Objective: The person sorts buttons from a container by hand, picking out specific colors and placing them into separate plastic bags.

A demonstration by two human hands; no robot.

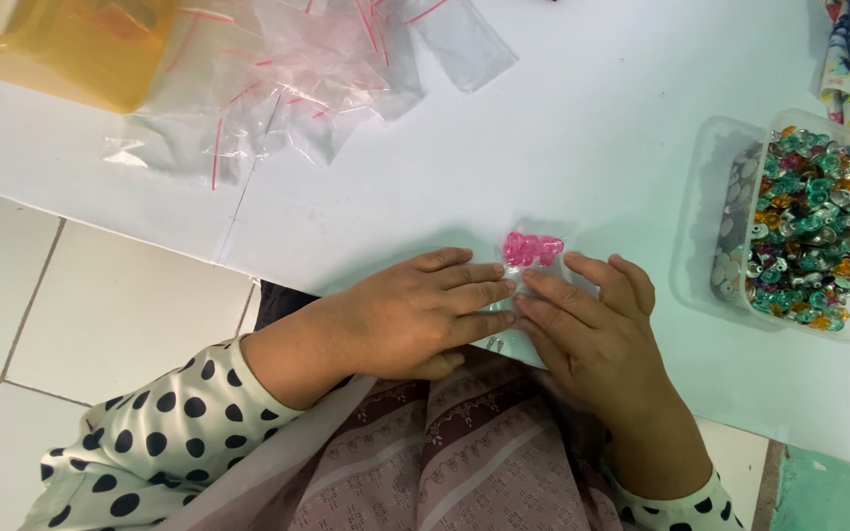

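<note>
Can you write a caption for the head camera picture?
Both hands press a small clear bag of pink beads flat on a white table.

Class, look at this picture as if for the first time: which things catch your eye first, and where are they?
First come the two hands, left hand and right hand, pressed flat side by side on a small clear bag of pink beads at the near edge of the white table. To the right stands a clear plastic tub heaped with multicoloured beads. At top left lies a loose pile of empty clear bags with red strips.
</note>
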